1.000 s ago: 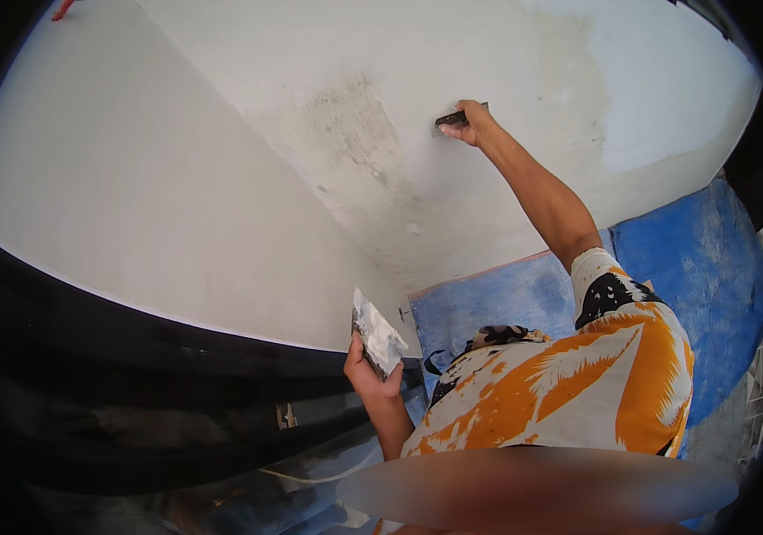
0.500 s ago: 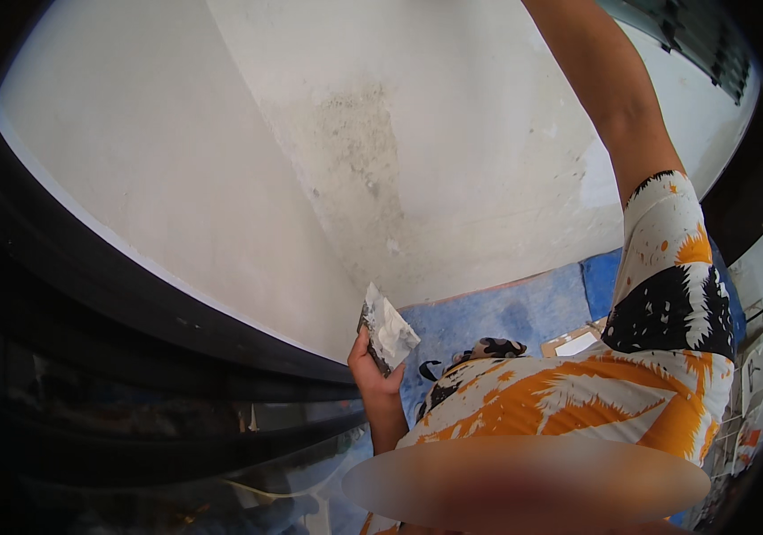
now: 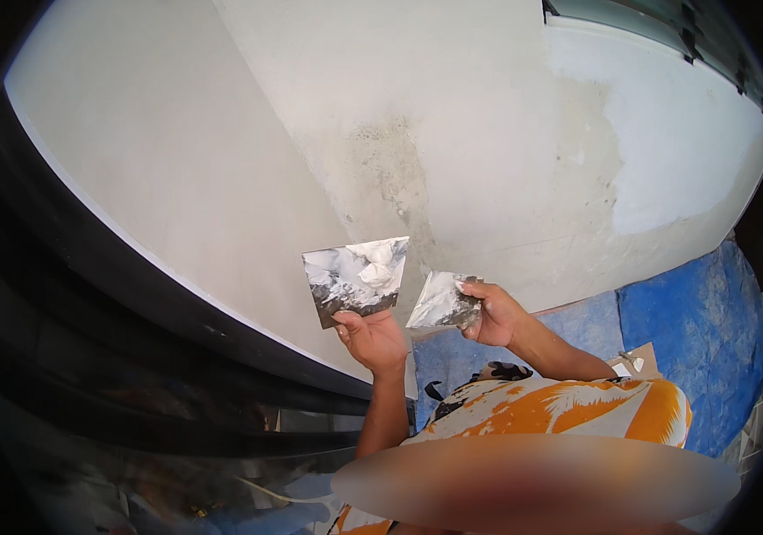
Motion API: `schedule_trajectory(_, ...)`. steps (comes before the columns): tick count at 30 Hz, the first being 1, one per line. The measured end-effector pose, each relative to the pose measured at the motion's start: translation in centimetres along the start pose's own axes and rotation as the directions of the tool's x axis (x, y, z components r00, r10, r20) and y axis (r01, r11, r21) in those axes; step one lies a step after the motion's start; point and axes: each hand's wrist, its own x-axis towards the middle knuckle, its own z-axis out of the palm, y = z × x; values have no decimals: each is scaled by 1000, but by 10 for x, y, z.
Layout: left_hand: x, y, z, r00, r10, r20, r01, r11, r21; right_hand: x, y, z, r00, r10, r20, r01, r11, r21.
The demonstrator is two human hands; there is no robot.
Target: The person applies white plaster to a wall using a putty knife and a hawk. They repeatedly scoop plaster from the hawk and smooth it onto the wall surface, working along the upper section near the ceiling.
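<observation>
- Surface: pale wall [image 3: 488, 98] meeting a second pale wall [image 3: 159, 152] at a corner; a rough, dark-speckled patch [image 3: 390, 160] runs down beside that corner.
- To the right, a brighter white patch [image 3: 685, 152] on the same wall; part of a dark-framed louvred window [image 3: 640, 12] at the upper right.
- Below: blue sheeting [image 3: 676, 312] at the wall's foot; a black band [image 3: 123, 285] curves along the left.
- Left hand [image 3: 374, 341]: closed on the lower edge of a broad flat plate [image 3: 326, 283], thumb on its face. The plate sits directly above the hand, loaded with white paste [image 3: 380, 267].
- Right hand [image 3: 499, 316]: pinching a smaller paste-smeared blade [image 3: 442, 299] between thumb and fingers. The blade points left, near the plate—a narrow gap shows between them.
- Change noted: half a second ago the right arm reached upward, its hand beyond the top edge; it is now lowered beside the left. The plate is raised and turned more face-on. The speckled patch remains uncovered.
</observation>
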Motion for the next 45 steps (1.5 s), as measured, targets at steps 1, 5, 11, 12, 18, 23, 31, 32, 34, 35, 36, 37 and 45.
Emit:
schedule_trajectory(1, 0, -4, 5, 989, 39, 141, -56, 991, 125, 9, 4, -4, 993, -72, 94, 65, 995, 70)
schedule_trajectory(5, 5, -10, 10, 737, 12, 676, -520, 648, 556, 16, -32, 5, 977, -140, 160, 134, 990, 49)
schedule_trajectory(11, -7, -3, -21, 922, -243, 300, -174, 432, 885, -11, -78, 27, 890, -412, 196, 439, 891, -118)
schedule_trajectory(12, -10, -6, -26, 957, -291, -10, 193, 610, 768, -13, -75, 29, 819, -519, 245, 569, 792, -222)
schedule_trajectory(18, -1, -21, -59, 616, -737, -279, 757, 652, -50, -10, -31, 34, 528, -84, 845, 758, -404, -513)
schedule_trajectory(23, 3, -6, -61, 437, -743, -507, 737, 619, -271, -11, -55, 19, 833, -111, 542, 297, -737, -608)
schedule_trajectory(31, 9, 4, -16, 966, -128, -223, 214, 882, 420, -11, -49, 46, 517, -6, 856, 459, -842, -284)
schedule_trajectory(32, 12, 4, -15, 941, -114, -320, 246, 878, 411, -10, -47, 51, 596, 65, 800, 452, -851, -267)
schedule_trajectory(34, 13, 4, -13, 881, -77, -467, 278, 883, 379, -10, -47, 57, 675, 44, 737, 407, -855, -321)
schedule_trajectory(35, 12, 2, -13, 903, -11, -429, 178, 919, 351, -9, -49, 58, 783, 42, 621, 334, -871, -361)
schedule_trajectory(36, 13, 2, -13, 919, -15, -393, 202, 876, 439, -7, -52, 57, 648, 41, 761, 413, -858, -306)
schedule_trajectory(37, 12, 0, -13, 946, 9, -325, 170, 838, 519, -4, -56, 55, 565, 27, 825, 439, -856, -274)
schedule_trajectory(45, 21, 0, -10, 933, 108, -343, 52, 902, 428, 17, -57, 7, 906, -31, 423, 422, -20, -906)
